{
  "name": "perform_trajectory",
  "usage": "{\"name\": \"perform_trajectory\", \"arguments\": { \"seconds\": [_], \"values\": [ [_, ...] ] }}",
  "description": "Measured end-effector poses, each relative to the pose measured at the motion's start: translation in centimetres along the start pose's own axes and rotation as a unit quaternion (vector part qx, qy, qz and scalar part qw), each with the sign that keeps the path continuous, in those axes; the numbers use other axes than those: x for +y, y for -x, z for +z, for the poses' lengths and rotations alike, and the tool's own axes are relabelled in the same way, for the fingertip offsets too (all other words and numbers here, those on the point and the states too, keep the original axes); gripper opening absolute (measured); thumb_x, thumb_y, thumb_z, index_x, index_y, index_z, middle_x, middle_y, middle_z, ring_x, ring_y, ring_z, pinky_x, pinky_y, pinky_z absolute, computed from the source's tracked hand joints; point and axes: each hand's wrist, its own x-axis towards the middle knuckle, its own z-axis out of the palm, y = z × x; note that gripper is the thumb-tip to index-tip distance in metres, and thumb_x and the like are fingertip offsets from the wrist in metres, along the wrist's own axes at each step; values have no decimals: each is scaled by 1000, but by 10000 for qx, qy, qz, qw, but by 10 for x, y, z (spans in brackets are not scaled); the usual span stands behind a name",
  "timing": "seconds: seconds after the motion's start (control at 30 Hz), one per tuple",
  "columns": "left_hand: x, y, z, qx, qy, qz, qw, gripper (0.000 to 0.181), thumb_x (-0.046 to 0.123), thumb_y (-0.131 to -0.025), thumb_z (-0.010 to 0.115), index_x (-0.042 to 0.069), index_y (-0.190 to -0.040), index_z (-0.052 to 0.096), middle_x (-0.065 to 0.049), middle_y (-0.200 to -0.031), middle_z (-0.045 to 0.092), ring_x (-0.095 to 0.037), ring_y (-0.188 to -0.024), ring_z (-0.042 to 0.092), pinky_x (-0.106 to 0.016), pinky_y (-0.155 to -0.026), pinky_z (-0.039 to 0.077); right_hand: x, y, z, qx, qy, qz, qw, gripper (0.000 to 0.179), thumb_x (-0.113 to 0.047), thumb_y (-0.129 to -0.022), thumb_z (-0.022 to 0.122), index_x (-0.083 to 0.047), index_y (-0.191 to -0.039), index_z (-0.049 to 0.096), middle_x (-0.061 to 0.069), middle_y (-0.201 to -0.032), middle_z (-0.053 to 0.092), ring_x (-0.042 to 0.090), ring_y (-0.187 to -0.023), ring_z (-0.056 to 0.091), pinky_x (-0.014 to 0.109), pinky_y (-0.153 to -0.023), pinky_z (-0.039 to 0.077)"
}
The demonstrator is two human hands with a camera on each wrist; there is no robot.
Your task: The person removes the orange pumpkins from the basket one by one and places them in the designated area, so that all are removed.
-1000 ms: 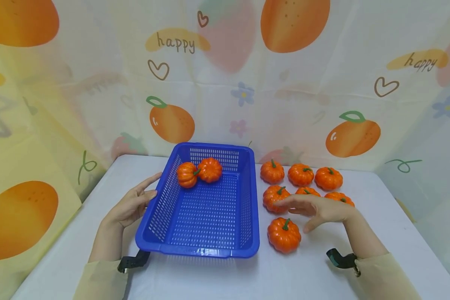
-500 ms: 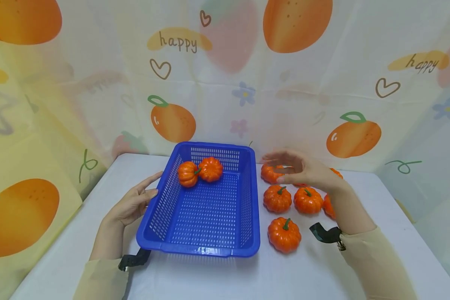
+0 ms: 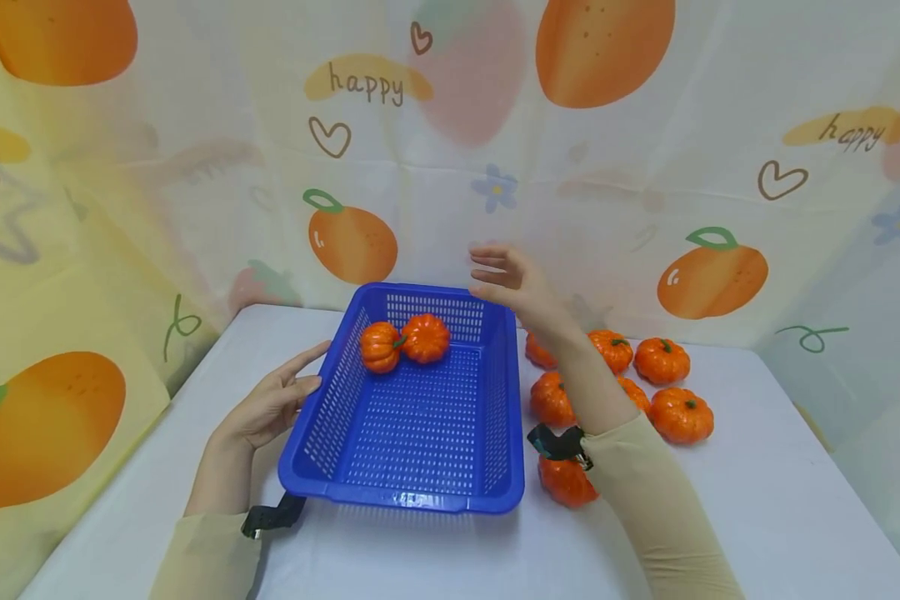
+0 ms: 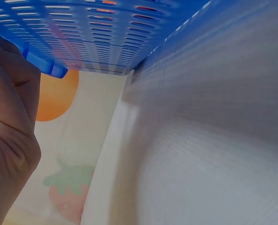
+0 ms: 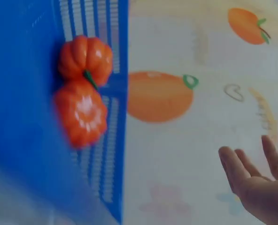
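A blue perforated plastic basket point(image 3: 412, 417) sits left of centre on the white table. Two small orange toy pumpkins point(image 3: 425, 338) lie together inside its back left corner; one shows a green stem. My left hand point(image 3: 266, 412) holds the basket's left rim, thumb at its edge; part of this hand appears by the rim in the left wrist view. My right hand point(image 3: 516, 287) hovers over the back right rim with fingers loosely bent and parted, nothing between them. The right wrist view shows that hand point(image 5: 263, 185) apart from the pumpkins in the basket.
Several more toy pumpkins point(image 3: 682, 415) stand on the table point(image 3: 765, 500) right of the basket, some partly hidden by my right forearm. One pumpkin point(image 3: 565, 482) is nearer the front. A fruit-printed cloth point(image 3: 592, 192) hangs behind the table.
My right hand has moved from over the pumpkins on the right, up and leftward to the basket's back right corner. The left hand and the basket have stayed in place.
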Motion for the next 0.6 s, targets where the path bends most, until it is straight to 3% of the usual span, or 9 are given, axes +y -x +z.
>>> {"name": "perform_trajectory", "arguments": {
  "seconds": [0.23, 0.37, 0.5, 0.6],
  "values": [
    [-1, 0, -1, 60, 0, -18, 10000, 62, 11, -107, 36, 16, -160, 6, 3, -104, 76, -7, -72, 71, -21, -69, 61, 20, -35, 38, 468, 389, 499, 9969, 53, -18, -88, 71, -12, -138, 51, 13, -151, 45, 37, -139, 46, 53, -114, 43],
    [0, -1, 0, 58, -6, -36, 10000, 62, 11, -107, 37, 16, -160, 6, 3, -101, 76, -7, -71, 70, -22, -68, 61, 36, -50, 47, 682, 127, 960, 9930, 53, -17, -87, 72, -11, -136, 53, 18, -150, 44, 37, -138, 46, 54, -116, 41],
    [2, -1, 0, -13, 4, -9, 10000, 61, 11, -107, 36, 16, -160, 6, 3, -100, 76, -7, -69, 69, -21, -67, 61, 51, -62, 55, 855, -262, 1683, 9817, 54, -17, -87, 72, -8, -137, 53, 17, -150, 45, 34, -139, 43, 56, -118, 36],
    [1, -1, -1, -27, 15, 19, 10000, 61, 10, -107, 35, 17, -160, 7, 3, -99, 76, -7, -68, 68, -20, -65, 61, 61, -66, 60, 996, -223, 2104, 9723, 54, -19, -87, 71, -7, -137, 54, 14, -151, 45, 33, -141, 41, 57, -119, 34]
  ]
}}
